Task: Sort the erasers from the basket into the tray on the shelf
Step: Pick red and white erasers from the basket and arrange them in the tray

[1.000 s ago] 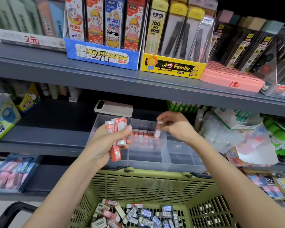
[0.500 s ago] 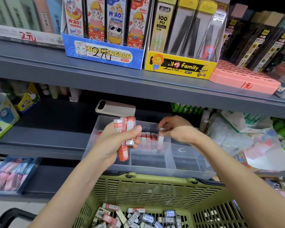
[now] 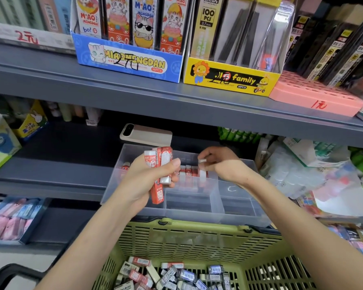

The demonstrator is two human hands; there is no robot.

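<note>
R hand [image 3: 222, 166] is pinching one eraser [image 3: 202, 174] at the tray [image 3: 197, 218] row [image 3: 187, 171]; slot it upright, snug w/ neighbours. L hand [image 3: 147, 181] is gripping spare red erasers [image 3: 161, 164].

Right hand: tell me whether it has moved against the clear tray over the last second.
Yes, slightly: the right hand has sunk toward the clear tray, lowering its eraser beside the row of red erasers.
</note>
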